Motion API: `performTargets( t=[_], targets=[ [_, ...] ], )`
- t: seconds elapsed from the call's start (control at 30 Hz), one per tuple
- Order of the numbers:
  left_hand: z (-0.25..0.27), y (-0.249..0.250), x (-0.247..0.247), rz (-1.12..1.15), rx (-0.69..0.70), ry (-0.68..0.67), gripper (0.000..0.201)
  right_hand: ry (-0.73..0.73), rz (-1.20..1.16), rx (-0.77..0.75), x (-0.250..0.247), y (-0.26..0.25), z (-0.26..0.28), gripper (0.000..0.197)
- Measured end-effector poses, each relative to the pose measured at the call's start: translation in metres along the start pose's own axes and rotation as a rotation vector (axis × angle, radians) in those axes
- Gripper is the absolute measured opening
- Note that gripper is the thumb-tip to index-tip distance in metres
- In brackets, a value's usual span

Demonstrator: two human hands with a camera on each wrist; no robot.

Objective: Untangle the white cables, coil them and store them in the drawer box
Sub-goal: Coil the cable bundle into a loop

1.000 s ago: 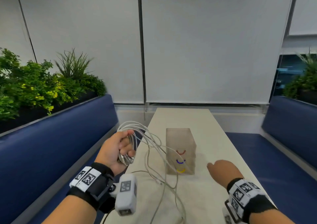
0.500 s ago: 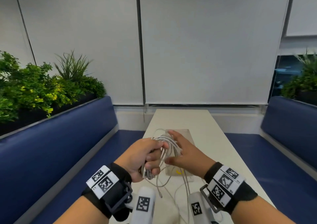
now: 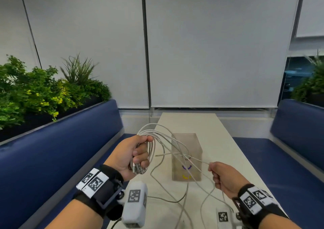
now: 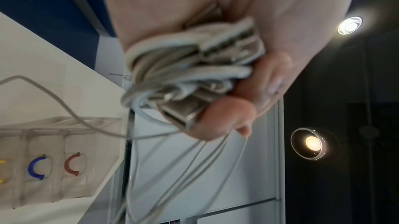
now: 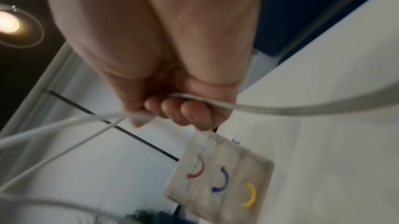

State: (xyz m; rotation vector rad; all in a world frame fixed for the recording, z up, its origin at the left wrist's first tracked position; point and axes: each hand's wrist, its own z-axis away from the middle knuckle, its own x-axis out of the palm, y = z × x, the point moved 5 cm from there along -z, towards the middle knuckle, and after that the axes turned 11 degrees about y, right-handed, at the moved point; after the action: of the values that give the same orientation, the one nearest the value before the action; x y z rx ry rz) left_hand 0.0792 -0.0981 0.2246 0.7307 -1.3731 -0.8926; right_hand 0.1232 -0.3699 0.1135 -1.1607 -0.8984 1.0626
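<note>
My left hand (image 3: 135, 156) grips a bundle of white cables (image 3: 151, 141) with their metal plugs (image 4: 218, 74), raised above the table's left edge. Loose strands run from the bundle across to my right hand (image 3: 218, 175), which pinches a white cable strand (image 5: 215, 104) between curled fingers. More slack cable (image 3: 177, 200) lies on the table in front of me. The translucent drawer box (image 3: 186, 156) stands upright in the middle of the table, behind the strands, with red, blue and yellow handles (image 5: 222, 180) on its front.
The long white table (image 3: 219, 141) runs away from me between two blue benches (image 3: 61, 149). Green plants (image 3: 35, 91) stand behind the left bench, more plants at the far right. White blinds cover the wall ahead.
My right hand has pulled away from the bundle to the right, drawing a strand out with it. My left hand still holds the bundle and has shifted slightly left.
</note>
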Motion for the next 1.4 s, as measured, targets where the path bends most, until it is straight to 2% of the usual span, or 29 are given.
performTargets(
  t=[0.07,0.13,0.23,0.3,0.37,0.43,0.47,0.53,0.6,0.67,0.73,0.77,0.83,0.87,0.93,1.03,1.13,1.2,1.3,1.33,1.4],
  targets=[
    [-0.001,-0.001,-0.001,-0.002,0.009,0.007,0.013,0.114,0.074,0.083,-0.018,0.014,-0.011,0.020],
    [-0.001,0.000,-0.001,-0.002,0.015,0.005,0.013,0.201,0.263,0.166,-0.034,0.026,-0.018,0.019],
    [0.000,0.001,0.001,0.011,0.013,-0.016,0.012,0.292,0.510,0.190,-0.051,0.032,-0.022,0.026],
    [0.000,0.001,0.003,0.001,0.008,-0.030,0.012,0.306,0.772,0.072,-0.056,0.025,-0.027,0.036],
    [-0.001,-0.002,0.004,-0.042,-0.010,-0.026,0.012,0.337,0.954,-0.138,-0.047,0.000,-0.023,0.055],
    [-0.003,-0.010,0.007,-0.105,-0.043,-0.021,0.015,0.406,0.871,-0.488,-0.028,-0.042,0.001,0.070],
    [-0.003,-0.016,0.009,-0.141,-0.060,-0.019,0.019,0.354,0.781,-0.651,-0.012,-0.067,0.022,0.075],
    [-0.003,-0.027,0.013,-0.218,-0.097,-0.024,0.023,0.045,0.605,-0.836,0.026,-0.101,0.061,0.086],
    [0.003,-0.037,0.020,-0.299,-0.139,-0.065,0.024,-0.244,0.686,-0.933,0.062,-0.119,0.098,0.104],
    [0.012,-0.044,0.029,-0.379,-0.179,-0.154,0.022,-0.396,0.873,-0.998,0.087,-0.117,0.108,0.108],
    [0.021,-0.047,0.035,-0.403,-0.196,-0.228,0.017,-0.482,0.901,-0.944,0.100,-0.107,0.099,0.092],
    [0.023,-0.046,0.037,-0.385,-0.193,-0.235,0.017,-0.501,0.864,-0.884,0.103,-0.102,0.092,0.075],
    [0.022,-0.043,0.034,-0.309,-0.167,-0.190,0.020,-0.519,0.698,-0.744,0.108,-0.092,0.082,0.036],
    [0.020,-0.041,0.031,-0.255,-0.154,-0.154,0.023,-0.519,0.587,-0.680,0.110,-0.088,0.078,0.027],
    [0.018,-0.039,0.028,-0.170,-0.141,-0.110,0.027,-0.508,0.458,-0.623,0.113,-0.081,0.073,0.027],
    [0.020,-0.036,0.030,-0.089,-0.115,-0.112,0.023,-0.541,0.411,-0.598,0.113,-0.080,0.072,0.033],
    [0.021,-0.022,0.037,0.028,-0.083,-0.180,0.013,-0.692,0.207,-0.439,0.110,-0.078,0.068,0.039],
    [0.020,-0.011,0.042,0.133,-0.079,-0.263,0.019,-0.702,0.196,-0.410,0.105,-0.076,0.065,0.034],
    [0.018,-0.005,0.048,0.197,-0.069,-0.324,0.031,-0.530,0.327,-0.471,0.101,-0.076,0.057,0.008],
    [0.019,-0.006,0.051,0.215,-0.063,-0.336,0.031,-0.464,0.404,-0.518,0.100,-0.076,0.054,0.004],
    [0.019,-0.006,0.055,0.265,-0.044,-0.351,0.033,-0.305,0.557,-0.637,0.100,-0.077,0.049,0.009]
  ],
)
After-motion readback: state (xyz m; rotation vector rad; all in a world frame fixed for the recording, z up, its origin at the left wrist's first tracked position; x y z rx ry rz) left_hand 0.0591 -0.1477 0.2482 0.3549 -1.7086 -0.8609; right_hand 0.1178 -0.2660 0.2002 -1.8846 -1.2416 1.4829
